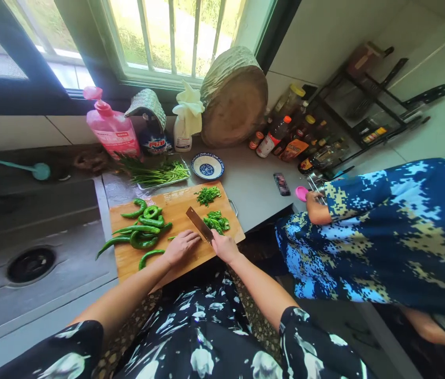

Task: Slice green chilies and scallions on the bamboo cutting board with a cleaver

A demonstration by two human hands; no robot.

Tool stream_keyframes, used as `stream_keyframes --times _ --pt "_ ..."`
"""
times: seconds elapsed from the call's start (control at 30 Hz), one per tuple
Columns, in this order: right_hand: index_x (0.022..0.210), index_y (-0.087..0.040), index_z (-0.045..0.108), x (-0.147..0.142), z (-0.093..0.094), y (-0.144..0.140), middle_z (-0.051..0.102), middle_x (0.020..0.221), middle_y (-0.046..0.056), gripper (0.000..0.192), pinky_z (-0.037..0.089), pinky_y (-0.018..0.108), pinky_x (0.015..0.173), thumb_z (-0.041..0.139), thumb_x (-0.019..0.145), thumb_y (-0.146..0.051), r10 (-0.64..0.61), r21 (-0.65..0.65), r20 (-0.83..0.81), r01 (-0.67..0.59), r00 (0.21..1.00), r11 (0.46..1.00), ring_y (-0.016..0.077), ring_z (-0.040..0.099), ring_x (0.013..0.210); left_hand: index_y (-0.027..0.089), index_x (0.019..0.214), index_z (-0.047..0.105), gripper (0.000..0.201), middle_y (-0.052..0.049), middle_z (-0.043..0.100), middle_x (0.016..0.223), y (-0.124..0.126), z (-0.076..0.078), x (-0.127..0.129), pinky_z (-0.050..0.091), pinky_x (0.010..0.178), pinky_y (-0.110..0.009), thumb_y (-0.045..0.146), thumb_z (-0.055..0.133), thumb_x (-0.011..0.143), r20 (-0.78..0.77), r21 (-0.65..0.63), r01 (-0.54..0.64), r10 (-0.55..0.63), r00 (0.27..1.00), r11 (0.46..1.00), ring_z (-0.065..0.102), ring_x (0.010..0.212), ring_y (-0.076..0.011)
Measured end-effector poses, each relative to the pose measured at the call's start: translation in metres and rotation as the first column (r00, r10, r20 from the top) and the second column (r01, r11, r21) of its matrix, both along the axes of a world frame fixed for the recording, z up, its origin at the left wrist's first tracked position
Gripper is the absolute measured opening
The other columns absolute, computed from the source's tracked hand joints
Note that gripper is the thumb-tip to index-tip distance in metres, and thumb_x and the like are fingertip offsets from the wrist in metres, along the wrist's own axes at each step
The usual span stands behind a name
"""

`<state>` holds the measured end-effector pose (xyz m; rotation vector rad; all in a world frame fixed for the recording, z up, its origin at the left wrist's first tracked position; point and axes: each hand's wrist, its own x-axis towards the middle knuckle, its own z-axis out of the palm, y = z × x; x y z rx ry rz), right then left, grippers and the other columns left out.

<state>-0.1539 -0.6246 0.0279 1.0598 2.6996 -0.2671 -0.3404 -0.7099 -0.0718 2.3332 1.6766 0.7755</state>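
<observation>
A wooden cutting board (175, 208) lies on the counter with whole green peppers (143, 229) piled on its left half and chopped green pieces (215, 221) on its right. My right hand (224, 246) grips the handle of a cleaver (199, 223), whose blade slants across the middle of the board. My left hand (181, 246) rests knuckles-up on the board just left of the blade, pressing on a pepper that is mostly hidden beneath it.
A sink (29, 263) lies left of the board. Behind stand a tray of green stalks (159, 173), a blue-patterned bowl (207, 166), a pink soap bottle (111, 129), a round wood block (233, 100) and sauce bottles (285, 138). Another person in blue camouflage (384, 231) stands at right.
</observation>
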Motion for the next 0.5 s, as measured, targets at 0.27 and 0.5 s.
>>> stream_keyframes --times 0.27,0.5 --pt "0.131 -0.015 0.038 0.003 0.012 -0.012 0.069 0.083 0.009 0.044 0.048 0.026 0.065 0.035 0.089 -0.027 0.015 0.0 -0.041 -0.015 0.999 1.0 0.02 0.065 0.073 0.017 0.108 0.061 0.034 -0.01 0.06 0.104 -0.003 -0.005 0.004 0.045 0.082 -0.033 0.013 0.036 0.086 -0.049 -0.025 -0.116 0.115 0.992 0.993 0.05 0.088 -0.0186" --pt "0.13 -0.015 0.037 -0.004 0.017 -0.019 0.068 0.084 0.01 0.044 0.049 0.028 0.068 0.038 0.088 -0.027 -0.028 -0.036 0.045 0.03 0.999 0.999 0.0207 0.065 0.077 0.017 0.103 0.063 0.037 -0.009 0.062 0.103 0.004 -0.013 -0.002 0.046 0.081 -0.032 0.016 0.029 0.089 0.035 0.026 -0.062 0.061 0.998 0.998 0.052 0.088 -0.0173"
